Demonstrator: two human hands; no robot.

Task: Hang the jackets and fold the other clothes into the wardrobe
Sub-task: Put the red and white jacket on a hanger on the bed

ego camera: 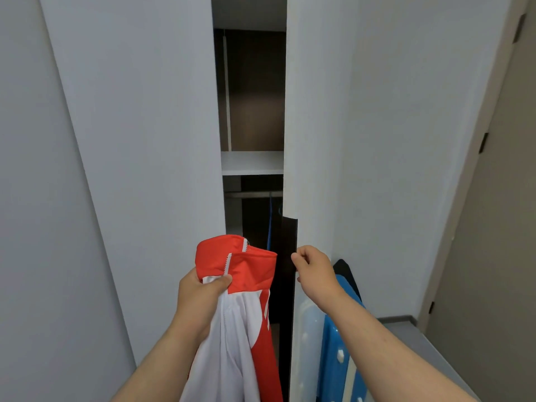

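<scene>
A red-white jacket (249, 268) before the wardrobe (252, 163)
Left hand (200, 297) grips it near the collar; right hand (314, 271), fingers curled, seems to pinch the dark edge (290, 233) of the right door (319, 140).

I am standing in a home, in what is looking like a bedroom, facing a tall white wardrobe (255, 97). Its left door (139, 140) and right door (316, 111) are standing ajar. Between them a white shelf (252, 163) is showing, with a hanging rail (252, 194) just under it and a blue hanger (270, 221) dangling from that rail. A blue suitcase (336, 358) is standing just beside the right door, and a beige room door (499, 227) is running along the right edge of my view.
</scene>
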